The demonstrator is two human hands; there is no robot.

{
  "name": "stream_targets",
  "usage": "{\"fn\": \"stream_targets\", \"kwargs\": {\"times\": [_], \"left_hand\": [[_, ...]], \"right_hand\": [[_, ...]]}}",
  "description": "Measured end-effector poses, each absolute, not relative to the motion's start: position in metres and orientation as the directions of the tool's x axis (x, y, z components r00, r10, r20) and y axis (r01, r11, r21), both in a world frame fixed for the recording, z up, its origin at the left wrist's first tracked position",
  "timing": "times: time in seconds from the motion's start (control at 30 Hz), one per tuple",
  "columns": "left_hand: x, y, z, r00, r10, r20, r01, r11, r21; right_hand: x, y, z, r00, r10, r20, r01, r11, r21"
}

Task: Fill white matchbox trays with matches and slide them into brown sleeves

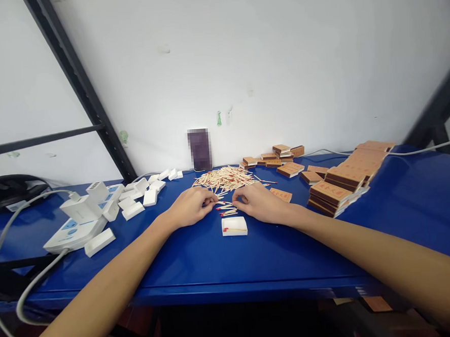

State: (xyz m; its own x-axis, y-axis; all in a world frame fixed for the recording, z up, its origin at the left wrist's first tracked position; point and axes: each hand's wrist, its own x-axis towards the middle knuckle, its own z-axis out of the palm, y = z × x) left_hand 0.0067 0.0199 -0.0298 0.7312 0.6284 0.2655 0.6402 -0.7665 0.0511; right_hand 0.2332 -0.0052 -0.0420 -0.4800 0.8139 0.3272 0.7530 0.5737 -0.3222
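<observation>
A pile of red-tipped matches [227, 178] lies on the blue table [253, 258] near the wall. My left hand [191, 205] rests at the pile's near edge, fingers curled and pinching at a few matches. My right hand [259, 202] lies opposite, fingers also curled onto loose matches [226, 208] between the two hands. Just in front of them sits a white open matchbox tray [234, 226] with one match in it.
Brown matchbox sleeves lie in stacks at the right [340, 184] and scattered at the back [281, 157]. Several white trays [143, 196] lie at the left beside a white power strip [74, 231] with plugs and grey cables. A dark object [200, 149] stands against the wall.
</observation>
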Motion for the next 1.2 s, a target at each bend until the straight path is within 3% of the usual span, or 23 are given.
{"fn": "stream_targets", "kwargs": {"times": [0.23, 0.53, 0.87, 1.2], "left_hand": [[0.007, 0.023, -0.033, 0.705, 0.643, 0.298, 0.677, -0.735, -0.017], [0.010, 0.025, -0.034, 0.678, 0.662, 0.321, 0.687, -0.725, 0.044], [0.011, 0.018, -0.028, 0.742, 0.611, 0.275, 0.638, -0.770, -0.009], [0.014, 0.012, -0.027, 0.752, 0.614, 0.239, 0.615, -0.784, 0.080]], "right_hand": [[0.233, -0.005, -0.041, -0.454, 0.836, 0.309, 0.749, 0.546, -0.375], [0.236, -0.008, -0.037, -0.466, 0.843, 0.268, 0.802, 0.531, -0.274], [0.233, -0.001, -0.042, -0.570, 0.770, 0.286, 0.661, 0.637, -0.397], [0.234, -0.003, -0.044, -0.513, 0.792, 0.331, 0.670, 0.610, -0.424]]}}
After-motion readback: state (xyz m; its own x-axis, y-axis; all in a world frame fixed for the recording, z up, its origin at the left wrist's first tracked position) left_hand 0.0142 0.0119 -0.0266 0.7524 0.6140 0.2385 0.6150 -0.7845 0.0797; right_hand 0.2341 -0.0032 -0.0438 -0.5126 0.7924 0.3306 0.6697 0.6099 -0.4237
